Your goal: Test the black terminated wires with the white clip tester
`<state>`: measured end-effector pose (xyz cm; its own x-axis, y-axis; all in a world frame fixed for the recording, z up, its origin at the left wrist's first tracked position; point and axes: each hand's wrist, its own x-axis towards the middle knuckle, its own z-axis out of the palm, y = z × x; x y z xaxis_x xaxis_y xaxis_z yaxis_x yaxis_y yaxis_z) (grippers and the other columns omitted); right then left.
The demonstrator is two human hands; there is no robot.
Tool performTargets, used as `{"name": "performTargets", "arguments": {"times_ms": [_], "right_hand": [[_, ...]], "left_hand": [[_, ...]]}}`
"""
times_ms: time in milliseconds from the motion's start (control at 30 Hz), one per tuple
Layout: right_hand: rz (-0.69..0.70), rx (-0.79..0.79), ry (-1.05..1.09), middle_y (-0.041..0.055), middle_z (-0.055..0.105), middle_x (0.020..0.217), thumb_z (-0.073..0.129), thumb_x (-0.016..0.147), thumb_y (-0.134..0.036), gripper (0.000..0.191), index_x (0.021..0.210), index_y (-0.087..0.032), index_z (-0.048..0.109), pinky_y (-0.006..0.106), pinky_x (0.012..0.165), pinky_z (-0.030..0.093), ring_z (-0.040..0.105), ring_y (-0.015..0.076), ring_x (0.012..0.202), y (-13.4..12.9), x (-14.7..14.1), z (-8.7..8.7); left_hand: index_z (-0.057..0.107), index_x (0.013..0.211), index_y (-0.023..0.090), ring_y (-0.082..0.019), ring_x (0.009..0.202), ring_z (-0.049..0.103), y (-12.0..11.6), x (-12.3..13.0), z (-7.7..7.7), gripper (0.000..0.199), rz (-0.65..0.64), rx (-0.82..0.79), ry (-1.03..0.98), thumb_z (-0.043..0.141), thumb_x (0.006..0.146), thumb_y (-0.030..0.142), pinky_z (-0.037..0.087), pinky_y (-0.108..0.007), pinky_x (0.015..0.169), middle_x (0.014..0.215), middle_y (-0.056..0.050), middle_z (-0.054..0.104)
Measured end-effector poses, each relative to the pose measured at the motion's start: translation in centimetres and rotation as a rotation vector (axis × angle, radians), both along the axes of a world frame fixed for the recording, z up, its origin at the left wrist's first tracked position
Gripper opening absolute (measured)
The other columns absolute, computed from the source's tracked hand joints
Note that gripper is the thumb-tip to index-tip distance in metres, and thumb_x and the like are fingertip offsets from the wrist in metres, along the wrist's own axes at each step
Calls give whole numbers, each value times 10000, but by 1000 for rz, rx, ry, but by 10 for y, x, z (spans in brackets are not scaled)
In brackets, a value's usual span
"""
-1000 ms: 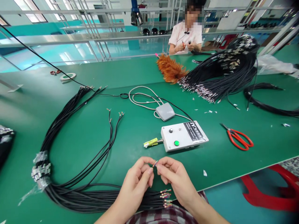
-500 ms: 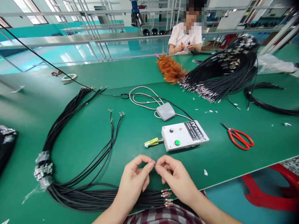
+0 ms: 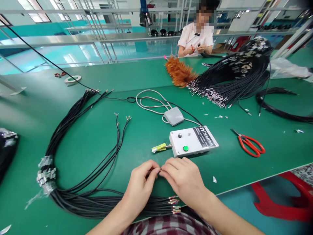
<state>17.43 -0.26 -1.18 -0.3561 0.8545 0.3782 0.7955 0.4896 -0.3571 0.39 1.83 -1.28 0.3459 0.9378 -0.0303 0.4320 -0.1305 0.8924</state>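
Note:
My left hand (image 3: pixel 142 182) is closed in a pinch, thumb against forefinger. Its tip meets that of my right hand (image 3: pixel 184 178), whose fingers are also pinched together, knuckles up. A tiny bit of thin wire end (image 3: pixel 160 170) shows between the fingertips; the rest is hidden by the fingers. Black cables (image 3: pixel 97 205) with stripped, coloured wire ends (image 3: pixel 174 202) run beneath my left forearm and wrist. Just beyond my hands lies a white control box (image 3: pixel 194 141) with a green button and a yellow-green clip (image 3: pixel 158 148) on its shaft.
Red-handled snips (image 3: pixel 250 145) lie at the right. A grey foot pedal (image 3: pixel 173 116) sits behind the box. Farther back are an orange feather duster (image 3: pixel 180 71) and a large cable heap (image 3: pixel 234 71). A co-worker (image 3: pixel 195 39) sits across the table. A tape roll (image 3: pixel 72 79) lies far left.
My right hand has rolled over so its back faces up, and its fingers have closed in more. Both hands have shifted slightly away from me; the fingertips still meet.

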Motion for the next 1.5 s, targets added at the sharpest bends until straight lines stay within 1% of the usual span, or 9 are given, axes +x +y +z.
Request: {"name": "performTargets", "arguments": {"times_ms": [133, 233, 367, 533, 967, 1067, 1233, 1367, 1500], "right_hand": [[41, 137, -145, -1, 667, 746, 560, 946, -233, 171, 796, -198, 633, 336, 650, 282, 545, 182, 693, 17, -1, 5], [-16, 169, -199, 15, 710, 907, 646, 892, -203, 25, 908, -183, 650, 345, 732, 297, 565, 208, 877, 34, 1, 7], [-60, 162, -329, 35, 716, 983, 681, 860, -166, 124, 979, -167, 649, 371, 813, 273, 541, 222, 1003, 53, 0, 4], [-65, 94, -483, 47, 702, 906, 648, 854, -124, 67, 900, -172, 656, 388, 829, 258, 529, 230, 969, 64, -2, 1], [-39, 24, -518, 19, 679, 748, 647, 822, -93, 110, 755, -181, 644, 422, 885, 263, 559, 214, 885, 74, -6, 12], [-67, -6, -476, 38, 710, 840, 687, 816, -149, 42, 830, -176, 659, 457, 916, 261, 578, 244, 940, 71, -7, 16], [-87, 130, -180, 46, 715, 1120, 676, 867, -247, 242, 1097, -204, 613, 462, 980, 281, 592, 246, 1076, 47, 24, 23], [-288, 309, 68, 64, 728, 1090, 566, 913, -145, 118, 1004, -214, 596, 428, 943, 366, 616, 233, 1043, 12, 61, 8], [-244, 271, 87, 91, 716, 1148, 553, 894, -87, 153, 985, -209, 565, 439, 938, 384, 578, 258, 1098, -11, 65, -12]], "left_hand": [[616, 746, 198, -168, 697, 543, 7, -7, -2, 194, 48, 90, -7, 487, 888, 229, 408, -271, 693, 741, -14, 598], [599, 733, 198, -154, 620, 511, 18, -15, -5, 179, 143, 5, -52, 523, 874, 276, 395, -254, 607, 656, 10, 551], [566, 742, 188, -131, 539, 489, 32, -20, -8, 206, 190, -89, -109, 523, 872, 342, 370, -219, 504, 605, 26, 528], [554, 717, 181, -115, 520, 488, 43, -18, -8, 204, 205, -137, -162, 550, 840, 344, 370, -199, 486, 586, 29, 536], [562, 685, 194, -122, 502, 500, 56, -7, -23, 171, 223, -94, -141, 557, 824, 293, 382, -207, 492, 559, 34, 553], [559, 694, 196, -128, 514, 511, 56, -6, -23, 167, 219, -85, -117, 549, 827, 297, 390, -216, 513, 564, 35, 552], [563, 708, 197, -137, 534, 526, 56, -6, -22, 171, 220, -81, -102, 539, 833, 312, 398, -224, 531, 580, 31, 562], [571, 693, 194, -135, 516, 511, 55, -6, -20, 182, 219, -84, -113, 550, 828, 315, 382, -221, 509, 565, 30, 559], [572, 682, 195, -134, 504, 498, 57, -6, -18, 185, 215, -86, -119, 555, 823, 315, 373, -221, 498, 555, 30, 559]]}}
